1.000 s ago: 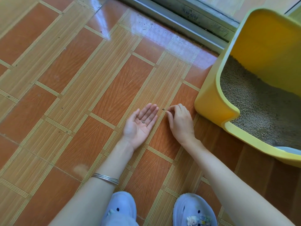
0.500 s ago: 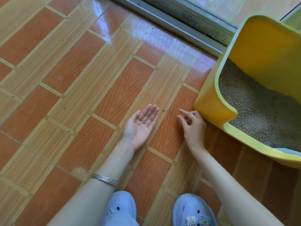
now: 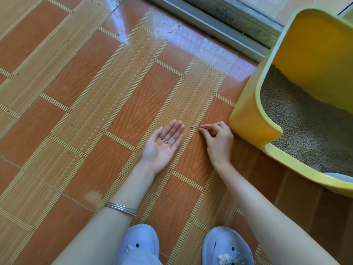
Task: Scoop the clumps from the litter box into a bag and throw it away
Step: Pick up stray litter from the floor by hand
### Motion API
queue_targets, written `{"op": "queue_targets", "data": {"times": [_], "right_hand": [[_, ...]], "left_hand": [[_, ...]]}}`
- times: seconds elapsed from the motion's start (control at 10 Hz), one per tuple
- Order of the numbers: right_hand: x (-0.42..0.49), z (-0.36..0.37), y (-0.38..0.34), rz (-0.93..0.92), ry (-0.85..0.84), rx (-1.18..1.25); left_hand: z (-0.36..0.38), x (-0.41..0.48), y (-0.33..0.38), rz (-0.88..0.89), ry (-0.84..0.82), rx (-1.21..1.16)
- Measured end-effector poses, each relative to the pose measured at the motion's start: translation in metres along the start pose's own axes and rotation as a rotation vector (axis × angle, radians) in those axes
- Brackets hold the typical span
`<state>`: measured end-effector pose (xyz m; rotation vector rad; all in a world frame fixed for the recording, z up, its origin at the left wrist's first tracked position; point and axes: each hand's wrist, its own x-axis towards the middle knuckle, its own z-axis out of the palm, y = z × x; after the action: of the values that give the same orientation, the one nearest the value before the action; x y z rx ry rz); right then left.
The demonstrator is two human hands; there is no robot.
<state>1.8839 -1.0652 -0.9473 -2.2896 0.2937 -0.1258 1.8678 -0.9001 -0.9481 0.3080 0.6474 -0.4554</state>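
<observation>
A yellow litter box (image 3: 250,119) stands at the right, filled with grey-brown litter (image 3: 305,127). My left hand (image 3: 162,145) lies palm up on the tiled floor with a few litter grains (image 3: 165,141) resting in the palm. My right hand (image 3: 217,142) is beside the box's near corner, thumb and forefinger pinched at a stray grain (image 3: 199,127) on the floor. Another loose grain (image 3: 191,127) lies just left of the fingertips. No bag or scoop is in view.
A metal sliding-door track (image 3: 219,22) runs along the top. Small specks of litter dot the orange and tan floor tiles (image 3: 86,92). My two pale blue shoes (image 3: 139,243) are at the bottom edge. A pale object (image 3: 342,176) peeks out behind the box's front rim.
My right hand swung right toward the box, then came back left and pinched at the grains on the floor. My left hand stayed palm up with grains in it.
</observation>
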Motion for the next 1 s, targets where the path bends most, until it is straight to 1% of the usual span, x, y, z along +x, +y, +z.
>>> {"op": "queue_targets", "data": {"times": [0.1,0.3,0.4,0.6,0.7,0.8,0.9,1.0], "right_hand": [[0.0012,0.0013,-0.001,-0.013,-0.013,-0.029],[-0.0023,-0.0019,-0.0019,-0.011,-0.033,0.019],[-0.0022,0.0,-0.0047,-0.003,-0.037,0.005],[-0.0009,0.0042,-0.0038,-0.013,0.024,-0.002],[-0.0003,0.0053,-0.0007,-0.087,0.013,-0.138],[0.0001,0.0054,-0.0003,-0.198,-0.017,-0.309],[0.0006,0.0063,-0.0015,-0.244,-0.054,-0.379],[0.0015,0.0049,-0.0046,-0.209,-0.138,-0.371]], "left_hand": [[0.0002,-0.0003,0.0001,-0.001,-0.005,0.008],[0.0007,-0.0005,0.0,-0.003,-0.005,-0.001],[0.0007,-0.0003,-0.0004,0.0,-0.006,0.005],[-0.0005,0.0005,-0.0006,0.0,-0.013,0.031],[-0.0011,0.0004,-0.0008,0.002,-0.023,0.039],[-0.0014,0.0002,-0.0011,0.001,-0.024,0.055],[-0.0011,-0.0002,-0.0013,0.001,-0.024,0.07],[-0.0006,-0.0009,-0.0015,-0.004,-0.021,0.067]]}}
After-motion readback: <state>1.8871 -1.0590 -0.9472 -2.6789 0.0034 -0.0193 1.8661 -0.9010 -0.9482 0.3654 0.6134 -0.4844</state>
